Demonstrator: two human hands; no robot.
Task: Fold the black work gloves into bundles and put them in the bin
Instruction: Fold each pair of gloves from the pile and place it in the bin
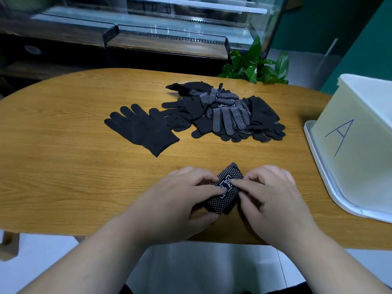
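A folded black glove bundle [227, 187] with white dots lies near the table's front edge. My left hand [180, 200] grips its left side with curled fingers. My right hand [269, 196] pinches its right side, one finger lying across the top. A single flat black glove [142, 130] lies further back on the left. A pile of several black dotted gloves [227, 111] sits behind the bundle, at the table's middle. The white bin [358, 145], marked with a blue letter A, stands at the right edge.
The wooden table [63, 155] has a rounded far edge. A green plant [254, 64] stands behind the table at the right. A dark shelf and a glass case [165, 39] run along the back.
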